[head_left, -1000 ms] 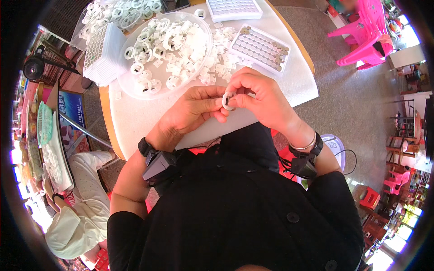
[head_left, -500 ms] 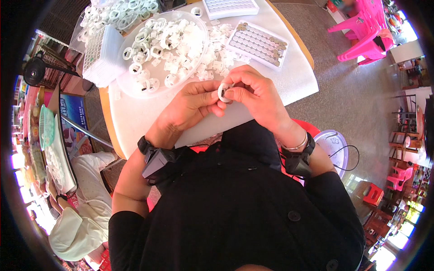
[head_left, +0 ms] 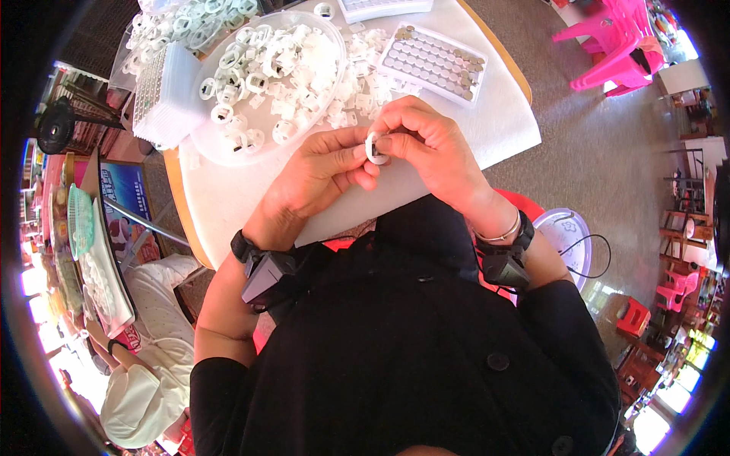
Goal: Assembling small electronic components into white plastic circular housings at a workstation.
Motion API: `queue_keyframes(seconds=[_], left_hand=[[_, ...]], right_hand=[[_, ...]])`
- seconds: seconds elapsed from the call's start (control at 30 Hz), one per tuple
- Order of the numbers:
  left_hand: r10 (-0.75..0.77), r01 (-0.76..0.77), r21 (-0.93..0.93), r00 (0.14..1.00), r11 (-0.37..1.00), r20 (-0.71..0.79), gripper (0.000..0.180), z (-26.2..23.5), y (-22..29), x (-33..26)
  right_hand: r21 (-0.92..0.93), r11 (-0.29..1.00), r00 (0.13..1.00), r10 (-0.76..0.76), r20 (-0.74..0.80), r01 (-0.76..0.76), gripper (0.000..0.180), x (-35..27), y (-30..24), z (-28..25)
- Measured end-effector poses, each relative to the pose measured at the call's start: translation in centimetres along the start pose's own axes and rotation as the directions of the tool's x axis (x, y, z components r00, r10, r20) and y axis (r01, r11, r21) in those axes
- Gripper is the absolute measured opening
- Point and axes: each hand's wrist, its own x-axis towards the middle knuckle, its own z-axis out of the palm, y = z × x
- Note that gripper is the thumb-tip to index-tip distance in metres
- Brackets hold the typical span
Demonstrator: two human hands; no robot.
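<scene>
Between my two hands, over the near part of the table, is a small round white plastic ring (head_left: 372, 150) with a dark part in its opening. My left hand (head_left: 327, 169) pinches its left side with thumb and fingers. From the right, my right hand (head_left: 427, 144) presses thumb and forefinger to the same piece. Beyond my left hand lies a round clear tray (head_left: 344, 57) heaped with similar white plastic pieces (head_left: 293, 72). Loose small white parts (head_left: 357, 95) are spread beside it. Past my right hand is a white tray of button cells (head_left: 433, 61), in rows of small round discs.
A stack of white trays (head_left: 163, 99) stands left of the round tray. A bag of rings (head_left: 194, 26) lies at the back left, another white tray (head_left: 384, 6) at the back. Pink chairs (head_left: 608, 45) and a purple basin (head_left: 566, 228) are on the right. A person in white sits left.
Both hands keep hold of the white ring; my right fingers have shifted slightly on it. The whole view has moved a little, and the person at the left has changed arm position.
</scene>
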Motion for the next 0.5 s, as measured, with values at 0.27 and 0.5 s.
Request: queue_keyframes(seconds=[0.27,0.5], left_hand=[[0.011,-0.009,-0.076,0.999,0.997,0.031,0.031,0.0,0.1,0.1],[0.07,-0.068,-0.058,0.997,0.996,0.032,0.032,-0.1,-0.3,0.0]], right_hand=[[0.044,0.997,0.998,0.061,0.005,-0.061,0.011,0.0,-1.1,-0.5],[-0.495,0.774,0.896,-0.443,0.023,0.396,0.018,-0.1,-1.4,0.2]])
